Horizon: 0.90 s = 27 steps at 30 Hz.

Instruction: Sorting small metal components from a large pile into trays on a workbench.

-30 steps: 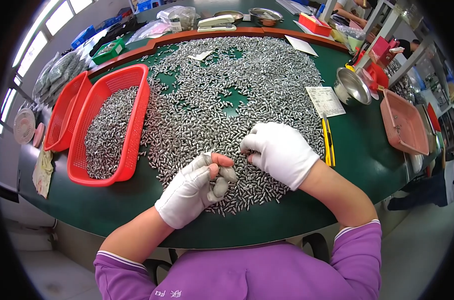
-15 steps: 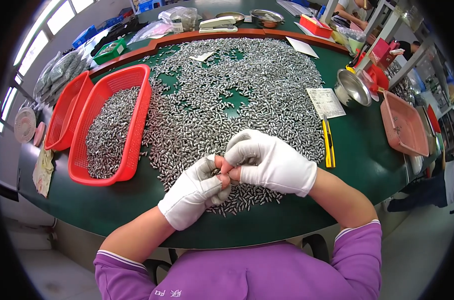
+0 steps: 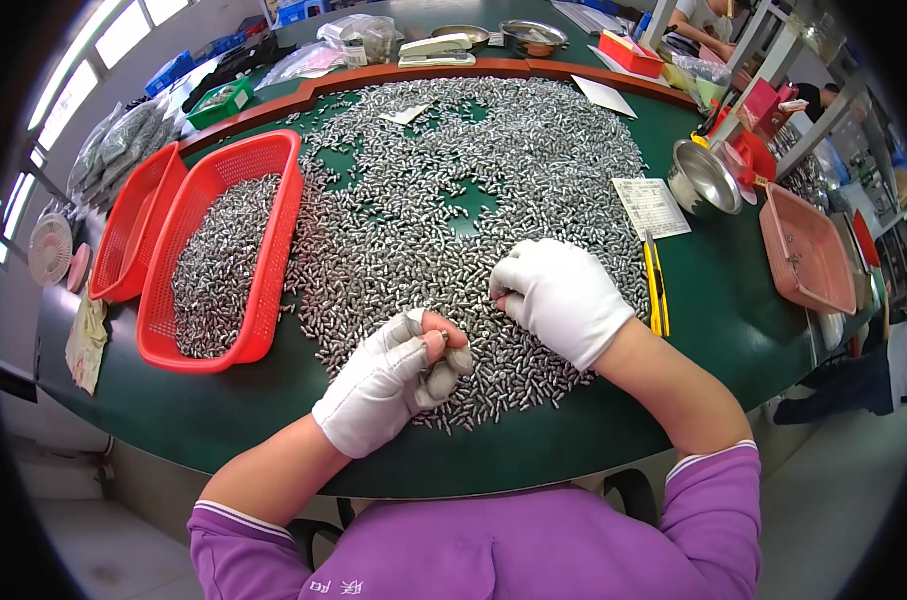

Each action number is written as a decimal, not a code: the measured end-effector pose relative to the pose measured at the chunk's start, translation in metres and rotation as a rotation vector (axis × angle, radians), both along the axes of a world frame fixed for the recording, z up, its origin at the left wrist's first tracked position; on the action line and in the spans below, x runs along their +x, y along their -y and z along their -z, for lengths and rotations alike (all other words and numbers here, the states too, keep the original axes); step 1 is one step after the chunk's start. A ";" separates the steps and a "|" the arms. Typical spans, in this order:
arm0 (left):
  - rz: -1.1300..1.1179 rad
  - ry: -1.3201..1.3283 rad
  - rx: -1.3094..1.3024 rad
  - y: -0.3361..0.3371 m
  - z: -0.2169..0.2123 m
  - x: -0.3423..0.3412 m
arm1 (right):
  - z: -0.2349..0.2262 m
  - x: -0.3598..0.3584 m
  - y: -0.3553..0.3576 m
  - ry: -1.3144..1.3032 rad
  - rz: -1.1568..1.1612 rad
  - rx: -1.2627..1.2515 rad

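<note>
A wide spread of small, shiny, silver metal parts [image 3: 393,240], short and rod-like, covers the middle of the green table. My left hand [image 3: 391,375], in a white glove with bare fingertips, hovers at the near edge of the spread. Its thumb and forefinger are pinched on one small metal part [image 3: 443,335]. My right hand [image 3: 561,300], gloved the same way, is over the parts to the right. Its fingers curl down to the spread, and whatever is between their tips is hidden.
To the left stands a red plastic basket [image 3: 285,230] heaped with the same parts, beside another red basket [image 3: 123,255]. A yellow utility knife [image 3: 657,290], a printed paper slip [image 3: 651,206], a steel bowl [image 3: 705,178] and a pink tray [image 3: 808,250] lie rightward. A wooden rail [image 3: 513,68] borders the far side.
My right hand has parted from my left and moved right and slightly away, down to the spread. The left hand stays nearly in place, its pinched metal part now showing.
</note>
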State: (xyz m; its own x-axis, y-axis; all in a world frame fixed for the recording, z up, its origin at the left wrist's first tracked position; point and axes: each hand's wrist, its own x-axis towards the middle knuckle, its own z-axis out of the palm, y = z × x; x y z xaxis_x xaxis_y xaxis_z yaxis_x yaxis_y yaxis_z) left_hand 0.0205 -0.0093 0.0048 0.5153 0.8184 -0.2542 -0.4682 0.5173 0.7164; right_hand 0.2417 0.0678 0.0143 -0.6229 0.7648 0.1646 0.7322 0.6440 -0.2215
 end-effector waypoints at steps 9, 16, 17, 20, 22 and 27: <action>0.030 0.053 -0.019 -0.001 0.001 -0.001 | -0.019 -0.009 0.008 -0.439 -0.172 0.025; -0.001 0.043 -0.006 0.002 0.006 0.000 | -0.015 -0.017 0.023 -0.691 -0.317 -0.389; -0.001 0.043 -0.006 0.002 0.006 0.000 | -0.014 -0.018 0.023 -0.729 -0.321 -0.413; -0.002 0.035 0.013 0.002 0.004 0.000 | -0.014 -0.018 0.024 -0.763 -0.299 -0.459; -0.037 -0.001 0.004 0.003 0.003 0.001 | -0.019 -0.017 0.018 -0.658 -0.275 -0.375; -0.050 -0.059 0.011 0.002 -0.001 0.003 | -0.006 -0.002 0.003 -0.123 -0.029 0.022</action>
State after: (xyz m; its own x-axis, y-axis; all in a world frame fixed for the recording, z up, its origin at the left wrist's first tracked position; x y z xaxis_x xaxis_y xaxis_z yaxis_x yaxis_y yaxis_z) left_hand 0.0240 -0.0111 0.0056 0.4580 0.8457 -0.2737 -0.4497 0.4861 0.7493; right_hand 0.2400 0.0646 0.0204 -0.6185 0.7422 0.2578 0.6816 0.6701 -0.2938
